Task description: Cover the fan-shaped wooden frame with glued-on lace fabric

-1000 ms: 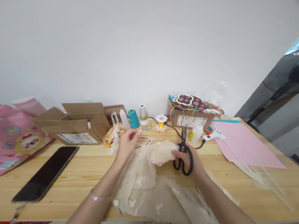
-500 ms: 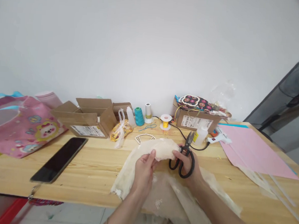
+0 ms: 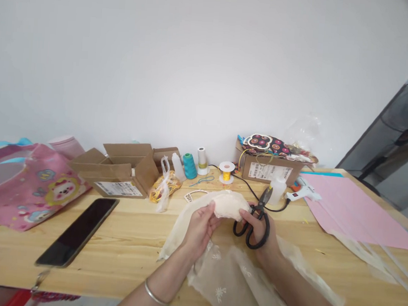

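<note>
Cream fabric with small white embroidered sprigs hangs from both hands and drapes over the table's front edge. My left hand pinches one side of a folded, curved piece of it between thumb and fingers. On the other side, my right hand pinches the fabric's edge and also carries black-handled scissors, their blades pointing up and away. Behind the fabric lies a pale cut-out frame, partly covered by it.
Along the wall stand an open cardboard box, a teal thread cone, a yellow thread spool and a filled box. A phone and pink bag lie left; a glue gun and pink sheets right.
The view has tilted slightly upward, so the table things sit lower. Both hands still hold the fabric, with its folded piece now turned a little and the scissors slightly further right.
</note>
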Action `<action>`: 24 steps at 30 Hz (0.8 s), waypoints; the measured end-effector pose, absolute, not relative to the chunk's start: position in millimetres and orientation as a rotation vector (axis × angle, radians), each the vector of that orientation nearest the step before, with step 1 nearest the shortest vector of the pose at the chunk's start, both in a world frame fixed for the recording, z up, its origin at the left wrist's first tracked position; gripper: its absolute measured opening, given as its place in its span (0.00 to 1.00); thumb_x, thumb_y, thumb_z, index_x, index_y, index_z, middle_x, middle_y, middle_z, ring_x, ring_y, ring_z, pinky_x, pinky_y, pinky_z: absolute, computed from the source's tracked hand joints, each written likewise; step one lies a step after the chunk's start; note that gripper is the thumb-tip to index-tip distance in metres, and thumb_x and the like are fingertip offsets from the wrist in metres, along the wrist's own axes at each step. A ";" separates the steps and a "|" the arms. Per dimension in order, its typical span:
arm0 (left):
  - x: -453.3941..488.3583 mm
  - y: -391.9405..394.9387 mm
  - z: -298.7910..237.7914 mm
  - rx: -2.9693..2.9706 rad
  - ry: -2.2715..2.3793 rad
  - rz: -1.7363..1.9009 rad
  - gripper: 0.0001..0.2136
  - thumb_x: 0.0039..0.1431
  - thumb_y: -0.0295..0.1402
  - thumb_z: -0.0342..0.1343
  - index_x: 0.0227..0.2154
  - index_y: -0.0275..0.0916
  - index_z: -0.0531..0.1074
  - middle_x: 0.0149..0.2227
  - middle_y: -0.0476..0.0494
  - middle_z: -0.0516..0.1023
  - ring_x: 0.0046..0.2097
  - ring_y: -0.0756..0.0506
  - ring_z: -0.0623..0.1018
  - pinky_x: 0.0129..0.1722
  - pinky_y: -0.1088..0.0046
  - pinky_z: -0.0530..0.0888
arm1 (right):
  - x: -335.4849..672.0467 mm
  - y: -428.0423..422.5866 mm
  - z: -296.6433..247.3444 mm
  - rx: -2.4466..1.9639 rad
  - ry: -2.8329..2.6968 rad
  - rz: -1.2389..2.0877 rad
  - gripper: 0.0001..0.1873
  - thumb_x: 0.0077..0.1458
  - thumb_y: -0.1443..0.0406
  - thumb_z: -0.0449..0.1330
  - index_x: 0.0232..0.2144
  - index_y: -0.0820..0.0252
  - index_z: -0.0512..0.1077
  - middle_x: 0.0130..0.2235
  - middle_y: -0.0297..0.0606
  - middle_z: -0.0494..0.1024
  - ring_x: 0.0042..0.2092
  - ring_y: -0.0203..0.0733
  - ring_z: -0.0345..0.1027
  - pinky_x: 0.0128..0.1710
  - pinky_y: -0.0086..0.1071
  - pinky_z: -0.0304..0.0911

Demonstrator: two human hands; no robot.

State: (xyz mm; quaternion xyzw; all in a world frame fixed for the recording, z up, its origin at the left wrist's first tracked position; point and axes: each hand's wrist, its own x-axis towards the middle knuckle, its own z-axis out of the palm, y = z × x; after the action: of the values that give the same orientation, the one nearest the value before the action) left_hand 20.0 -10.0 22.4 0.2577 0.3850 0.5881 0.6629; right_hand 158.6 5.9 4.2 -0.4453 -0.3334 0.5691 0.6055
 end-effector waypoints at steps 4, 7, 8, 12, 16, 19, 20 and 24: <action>19.5 -11.7 17.3 0.605 0.844 1.307 0.12 0.46 0.29 0.59 0.35 0.31 0.72 0.37 0.38 0.78 0.40 0.45 0.76 0.44 0.71 0.69 | 156.2 6.2 6.8 -1.050 -0.773 1.302 0.20 0.35 0.61 0.65 0.33 0.61 0.65 0.17 0.26 0.66 0.20 0.32 0.59 0.20 0.25 0.55; 19.6 -12.5 16.6 0.570 0.833 1.279 0.14 0.44 0.26 0.61 0.37 0.33 0.72 0.38 0.39 0.78 0.41 0.46 0.76 0.45 0.72 0.69 | 154.9 6.7 8.6 -1.062 -0.765 1.283 0.21 0.35 0.61 0.65 0.33 0.61 0.65 0.17 0.25 0.65 0.19 0.32 0.58 0.19 0.26 0.55; 20.1 -12.3 16.7 0.561 0.838 1.270 0.14 0.43 0.26 0.61 0.37 0.33 0.72 0.38 0.39 0.78 0.40 0.46 0.76 0.45 0.71 0.69 | 154.5 6.7 9.4 -1.064 -0.772 1.277 0.21 0.35 0.61 0.65 0.33 0.61 0.65 0.17 0.25 0.65 0.19 0.32 0.58 0.19 0.26 0.55; 24.7 -10.0 15.5 0.597 0.868 1.298 0.15 0.42 0.27 0.62 0.36 0.32 0.72 0.37 0.38 0.78 0.40 0.45 0.76 0.45 0.70 0.69 | 153.3 5.9 14.1 -1.110 -0.828 1.237 0.20 0.34 0.62 0.65 0.32 0.61 0.65 0.16 0.24 0.65 0.19 0.32 0.58 0.19 0.26 0.56; 28.3 -8.8 12.2 0.633 0.888 1.355 0.18 0.38 0.24 0.64 0.37 0.32 0.72 0.35 0.40 0.78 0.40 0.44 0.76 0.46 0.69 0.69 | 152.4 5.0 18.9 -1.128 -0.842 1.210 0.20 0.33 0.62 0.64 0.31 0.61 0.64 0.15 0.23 0.64 0.19 0.32 0.57 0.19 0.26 0.56; 28.6 -9.0 11.5 0.610 0.856 1.391 0.18 0.37 0.23 0.64 0.37 0.32 0.72 0.36 0.40 0.78 0.40 0.45 0.76 0.45 0.69 0.69 | 152.0 5.3 18.1 -1.112 -0.850 1.212 0.21 0.33 0.62 0.65 0.32 0.61 0.63 0.15 0.23 0.64 0.18 0.32 0.58 0.19 0.27 0.55; 28.4 -9.1 12.0 0.592 0.836 1.400 0.18 0.38 0.23 0.63 0.37 0.32 0.72 0.36 0.40 0.78 0.40 0.45 0.76 0.45 0.70 0.69 | 152.0 5.5 17.1 -1.104 -0.850 1.214 0.21 0.33 0.61 0.65 0.31 0.61 0.64 0.15 0.23 0.64 0.18 0.32 0.58 0.19 0.27 0.55; 29.3 -7.7 18.2 0.455 0.817 1.377 0.13 0.45 0.27 0.60 0.36 0.35 0.71 0.38 0.41 0.78 0.38 0.47 0.77 0.43 0.73 0.70 | 152.5 6.6 12.6 -1.068 -0.851 1.223 0.20 0.33 0.60 0.65 0.31 0.61 0.65 0.16 0.24 0.65 0.19 0.32 0.58 0.19 0.27 0.55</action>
State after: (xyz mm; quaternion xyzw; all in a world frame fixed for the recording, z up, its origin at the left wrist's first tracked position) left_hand 29.3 -7.7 18.2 0.2021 0.3628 0.6118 0.6732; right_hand 152.5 6.6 12.6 -0.4623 -0.3684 0.5294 0.6085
